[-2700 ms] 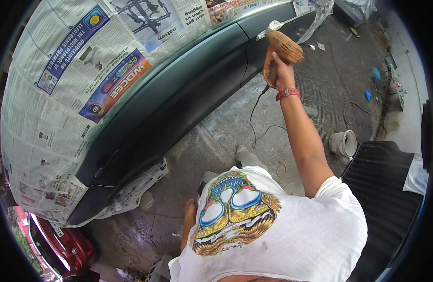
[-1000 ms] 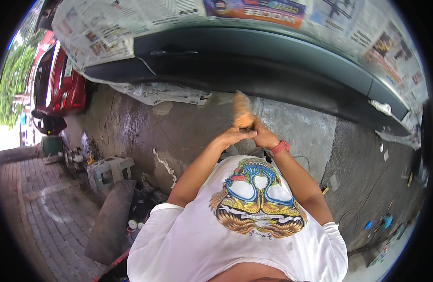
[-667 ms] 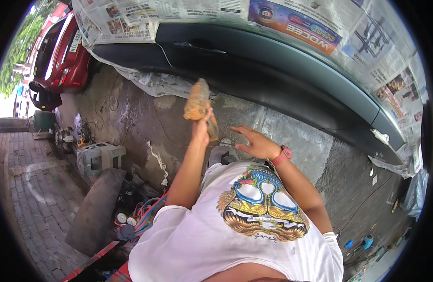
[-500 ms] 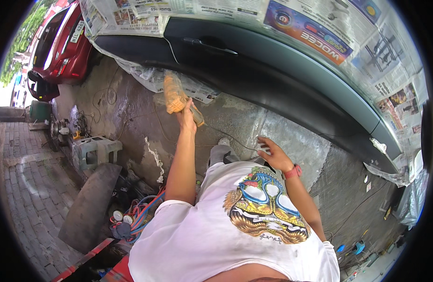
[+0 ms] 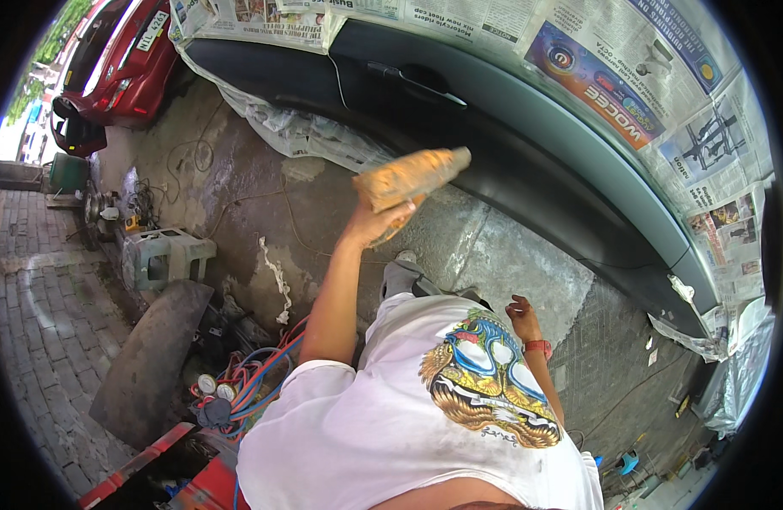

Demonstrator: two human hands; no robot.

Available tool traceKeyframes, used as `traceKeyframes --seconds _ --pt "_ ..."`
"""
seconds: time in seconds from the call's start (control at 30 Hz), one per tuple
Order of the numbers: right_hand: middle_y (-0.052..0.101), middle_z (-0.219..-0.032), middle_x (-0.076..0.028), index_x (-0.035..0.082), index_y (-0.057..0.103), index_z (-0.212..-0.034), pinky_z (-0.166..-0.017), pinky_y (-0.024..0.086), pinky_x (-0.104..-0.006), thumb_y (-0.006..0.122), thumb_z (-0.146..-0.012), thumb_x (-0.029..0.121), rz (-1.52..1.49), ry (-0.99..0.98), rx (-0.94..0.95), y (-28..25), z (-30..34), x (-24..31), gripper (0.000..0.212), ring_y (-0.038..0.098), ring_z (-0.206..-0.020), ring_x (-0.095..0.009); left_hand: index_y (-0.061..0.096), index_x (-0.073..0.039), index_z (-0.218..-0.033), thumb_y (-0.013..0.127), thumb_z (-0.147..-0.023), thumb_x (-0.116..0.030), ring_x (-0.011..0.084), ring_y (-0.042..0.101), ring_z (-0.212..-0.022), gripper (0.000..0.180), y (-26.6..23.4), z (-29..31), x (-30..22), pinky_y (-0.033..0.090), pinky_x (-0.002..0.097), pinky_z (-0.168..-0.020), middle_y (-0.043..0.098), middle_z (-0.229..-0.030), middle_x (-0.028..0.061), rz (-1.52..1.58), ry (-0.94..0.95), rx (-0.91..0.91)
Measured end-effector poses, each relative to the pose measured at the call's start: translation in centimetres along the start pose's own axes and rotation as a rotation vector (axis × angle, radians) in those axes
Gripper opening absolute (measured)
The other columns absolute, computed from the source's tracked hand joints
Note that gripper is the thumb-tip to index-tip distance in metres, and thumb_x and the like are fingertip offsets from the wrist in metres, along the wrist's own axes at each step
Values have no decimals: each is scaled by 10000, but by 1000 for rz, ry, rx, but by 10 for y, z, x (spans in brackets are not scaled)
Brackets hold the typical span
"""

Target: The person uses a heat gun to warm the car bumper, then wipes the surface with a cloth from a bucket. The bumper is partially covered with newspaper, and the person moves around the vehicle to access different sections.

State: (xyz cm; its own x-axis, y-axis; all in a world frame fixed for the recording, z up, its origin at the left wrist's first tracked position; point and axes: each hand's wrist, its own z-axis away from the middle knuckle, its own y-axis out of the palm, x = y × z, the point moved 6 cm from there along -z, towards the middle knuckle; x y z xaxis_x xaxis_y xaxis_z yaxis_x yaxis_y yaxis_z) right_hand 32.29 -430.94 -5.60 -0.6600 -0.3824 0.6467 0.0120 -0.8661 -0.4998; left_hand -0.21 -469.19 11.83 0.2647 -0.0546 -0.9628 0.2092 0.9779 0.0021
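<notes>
Brick paving [image 5: 47, 327] lies beside a stained floor [image 5: 247, 174]

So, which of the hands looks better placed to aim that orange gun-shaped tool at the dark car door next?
Probably the left hand: it grips the orange gun-shaped tool, whose grey tip points toward the dark painted car door. The right hand appears empty, beside the white printed T-shirt.

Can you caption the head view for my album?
Left hand aims an orange tool toward a dark car door; right hand hangs apart.

Orange tool [image 5: 412, 178] partly hidden by left grip [image 5: 377, 224]; red car [image 5: 132, 89], newspaper sheets [image 5: 595, 85] cut off at top edge.
</notes>
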Motion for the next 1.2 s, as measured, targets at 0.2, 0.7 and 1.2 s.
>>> traceKeyframes --seconds 0.2,0.7,1.2 --pt "753 -1096 -192 9 602 -1345 -855 572 -383 731 -922 187 82 74 -80 -13 15 -47 477 737 -955 -288 655 -91 -1063 793 -905 -224 125 589 -780 249 -89 -57 30 504 306 -758 616 -851 -6 358 68 -355" --pt "756 -1104 -216 21 648 -1283 -911 561 -411 737 -889 292 140 234 -40 -8 78 -106 487 730 -1048 -345 677 -95 -970 811 -880 -232 117 600 -850 212 17 -44 245 488 338 -810 646 -827 -18 171 -548 -41" --pt "757 -1091 -180 47 615 -1330 -865 565 -402 697 -932 257 58 235 -207 -10 94 -84 457 740 -975 -310 614 -68 -1151 798 -928 -286 125 595 -834 362 -57 -71 115 511 324 -780 619 -927 12 360 -72 -538"
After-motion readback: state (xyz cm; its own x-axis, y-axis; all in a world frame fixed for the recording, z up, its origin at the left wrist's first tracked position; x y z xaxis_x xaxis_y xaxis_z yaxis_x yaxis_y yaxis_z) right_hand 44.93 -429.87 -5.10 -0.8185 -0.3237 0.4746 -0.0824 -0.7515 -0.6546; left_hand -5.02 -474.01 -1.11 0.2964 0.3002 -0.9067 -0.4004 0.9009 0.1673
